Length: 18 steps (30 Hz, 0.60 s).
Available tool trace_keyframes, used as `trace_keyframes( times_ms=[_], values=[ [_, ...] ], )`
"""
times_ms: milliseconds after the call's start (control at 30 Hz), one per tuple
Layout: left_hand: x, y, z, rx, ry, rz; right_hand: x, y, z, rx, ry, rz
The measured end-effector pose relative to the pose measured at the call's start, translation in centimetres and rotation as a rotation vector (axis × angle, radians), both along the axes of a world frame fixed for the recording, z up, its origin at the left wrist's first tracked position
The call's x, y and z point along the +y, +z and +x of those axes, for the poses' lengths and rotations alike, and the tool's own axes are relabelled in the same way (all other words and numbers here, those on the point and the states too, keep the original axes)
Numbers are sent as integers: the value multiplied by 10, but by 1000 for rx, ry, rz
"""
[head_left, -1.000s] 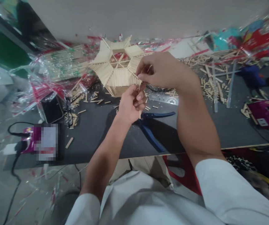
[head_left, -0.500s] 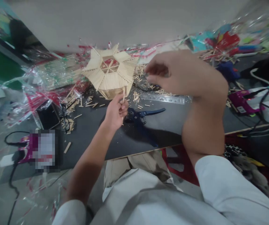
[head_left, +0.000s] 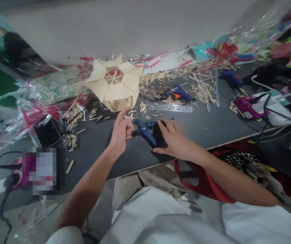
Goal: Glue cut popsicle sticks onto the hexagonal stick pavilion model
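Observation:
A hexagonal model of glued wooden craft sticks (head_left: 115,84) stands on the dark work board (head_left: 193,132), with a tiered roof and an open centre. Just below it, my left hand (head_left: 120,131) pinches a short wooden stick (head_left: 128,125) between thumb and fingers, its index finger pointing towards the model without touching it. My right hand (head_left: 172,138) lies over blue-handled cutters (head_left: 147,132), its fingers closed around the dark grip. The cutters' lower part is hidden under that hand.
A steel ruler (head_left: 169,107) and a blue glue gun (head_left: 177,93) lie beyond the cutters among scattered stick pieces. Crumpled clear plastic wrap (head_left: 34,101) spreads to the left. Cables and a white-and-magenta device (head_left: 252,106) sit at right.
My right hand has come down from near the model onto the cutters and closed on them. The view has swung, showing more of the board, and my left hand has dropped slightly.

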<state>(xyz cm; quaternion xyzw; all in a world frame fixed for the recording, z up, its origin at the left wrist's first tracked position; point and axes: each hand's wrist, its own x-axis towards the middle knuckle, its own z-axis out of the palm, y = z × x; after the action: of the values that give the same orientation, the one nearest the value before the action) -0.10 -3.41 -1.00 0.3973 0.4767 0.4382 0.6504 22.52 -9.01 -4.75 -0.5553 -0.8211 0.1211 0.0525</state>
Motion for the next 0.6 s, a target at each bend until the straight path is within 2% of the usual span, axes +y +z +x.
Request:
trace_keyframes(
  times_ms=[267, 367, 467, 600],
  values=[
    [-3, -5, -5, 22, 39, 24, 4, -3, -28, -126, -25, 188],
    [-2, -10, -5, 50, 56, 40, 6, 2, -35, -182, -47, 190],
    [-3, -13, -3, 80, 115, 86, 10, 13, -33, -170, -94, 104],
    [-4, -15, -2, 71, 125, 123, 19, 39, -15, 49, -170, -160]
  ],
)
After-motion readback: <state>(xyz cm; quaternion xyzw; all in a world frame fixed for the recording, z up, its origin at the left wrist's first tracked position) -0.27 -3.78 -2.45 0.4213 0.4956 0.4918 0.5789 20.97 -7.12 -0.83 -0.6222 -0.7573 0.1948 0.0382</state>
